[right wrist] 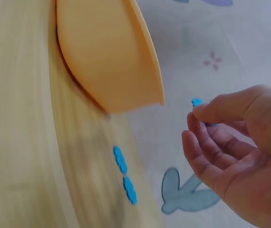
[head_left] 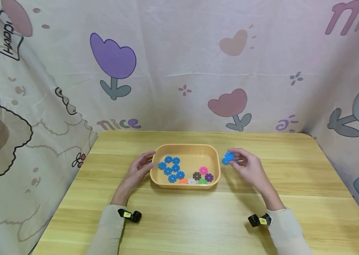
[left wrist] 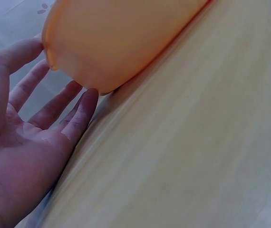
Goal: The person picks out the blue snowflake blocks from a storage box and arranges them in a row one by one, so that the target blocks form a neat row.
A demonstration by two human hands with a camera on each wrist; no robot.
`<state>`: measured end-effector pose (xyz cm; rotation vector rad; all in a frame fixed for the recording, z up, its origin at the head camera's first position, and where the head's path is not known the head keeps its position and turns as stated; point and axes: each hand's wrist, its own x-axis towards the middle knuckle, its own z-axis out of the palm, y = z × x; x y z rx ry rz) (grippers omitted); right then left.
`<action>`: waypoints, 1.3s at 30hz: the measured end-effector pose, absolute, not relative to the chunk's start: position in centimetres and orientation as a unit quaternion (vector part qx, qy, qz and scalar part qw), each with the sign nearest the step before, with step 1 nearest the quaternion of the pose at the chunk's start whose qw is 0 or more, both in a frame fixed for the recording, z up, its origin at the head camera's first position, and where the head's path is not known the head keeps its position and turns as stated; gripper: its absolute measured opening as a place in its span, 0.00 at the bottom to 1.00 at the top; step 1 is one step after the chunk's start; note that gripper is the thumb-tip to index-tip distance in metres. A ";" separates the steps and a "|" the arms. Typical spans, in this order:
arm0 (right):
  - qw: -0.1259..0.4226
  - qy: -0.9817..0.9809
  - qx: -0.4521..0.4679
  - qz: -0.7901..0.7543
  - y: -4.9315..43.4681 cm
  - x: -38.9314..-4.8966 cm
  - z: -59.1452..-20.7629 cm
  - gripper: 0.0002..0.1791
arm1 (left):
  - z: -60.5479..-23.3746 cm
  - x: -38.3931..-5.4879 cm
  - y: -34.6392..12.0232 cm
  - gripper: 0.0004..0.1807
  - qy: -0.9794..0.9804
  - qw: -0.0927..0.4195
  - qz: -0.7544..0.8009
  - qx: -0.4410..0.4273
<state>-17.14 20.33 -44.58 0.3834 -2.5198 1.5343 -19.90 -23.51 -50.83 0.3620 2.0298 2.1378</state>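
Observation:
A yellow-orange plastic tray [head_left: 185, 144] stands on the table, with several blue flower-shaped discs [head_left: 168, 171] towards its left side. My left hand [head_left: 139, 169] is at the tray's left end; in the left wrist view its extended fingertips [left wrist: 89, 97] meet the rim and outer wall. Off the tray's right end, my right hand [head_left: 248, 165] pinches a blue flower-shaped disc [right wrist: 196, 101] between thumb and fingers, which partly hide it. Below that hand, two more blue discs [right wrist: 120, 159] lie end to end on the table in the right wrist view.
Inside the tray, at the right, are single discs in other colours: pink [head_left: 203, 170], brown [head_left: 196, 176], purple [head_left: 209, 177], orange [head_left: 183, 181], white [head_left: 192, 181] and green [head_left: 202, 181]. The wooden table [head_left: 179, 223] ends against a patterned curtain [head_left: 166, 71].

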 end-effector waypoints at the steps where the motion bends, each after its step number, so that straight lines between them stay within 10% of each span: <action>1: 0.083 -0.843 0.125 0.516 20.6 -17.2 -44.7 0.22 | -50.8 -19.9 -23.6 0.28 0.683 0.085 0.716 0.118; 39: 0.027 -0.915 0.039 0.401 26.0 -18.6 -49.1 0.21 | -50.8 -19.8 -23.6 0.29 0.681 0.090 0.718 0.116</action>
